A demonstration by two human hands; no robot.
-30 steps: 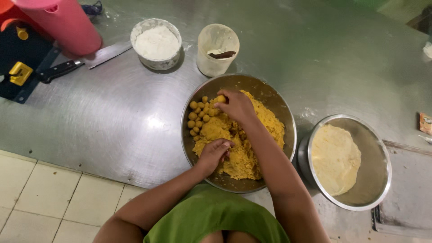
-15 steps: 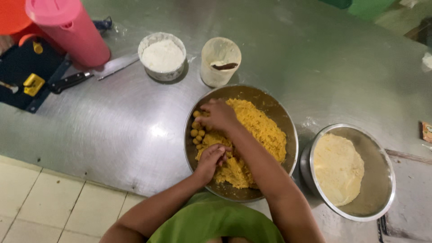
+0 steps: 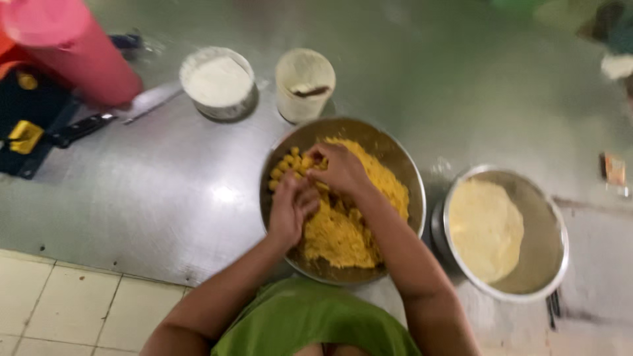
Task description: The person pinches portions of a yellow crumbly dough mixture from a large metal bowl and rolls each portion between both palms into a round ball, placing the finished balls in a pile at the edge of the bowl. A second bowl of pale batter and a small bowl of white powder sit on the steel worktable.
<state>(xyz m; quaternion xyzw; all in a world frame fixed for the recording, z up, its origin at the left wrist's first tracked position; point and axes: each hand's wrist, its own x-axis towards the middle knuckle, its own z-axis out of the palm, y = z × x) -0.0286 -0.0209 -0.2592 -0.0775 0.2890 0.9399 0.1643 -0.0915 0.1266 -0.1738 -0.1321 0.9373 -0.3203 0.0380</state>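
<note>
A round metal bowl (image 3: 395,158) on the steel table holds crumbly yellow dough (image 3: 349,231). Several small yellow dough balls (image 3: 285,165) lie along its left inner side. Both hands are inside the bowl. My right hand (image 3: 339,170) is curled over the dough near the balls, pinching a bit of it. My left hand (image 3: 291,207) sits just below and left of it, fingers closed on dough, touching the right hand.
A second metal bowl (image 3: 547,217) with pale dough stands at the right. Behind are a white bowl of flour (image 3: 217,82), a white cup (image 3: 304,82), a knife (image 3: 112,115) and a pink jug (image 3: 66,46). The table's front edge meets tiled floor (image 3: 72,310).
My left hand has risen from the lower dough to meet my right hand near the balls. The camera has shifted, so everything sits further right and lower in view.
</note>
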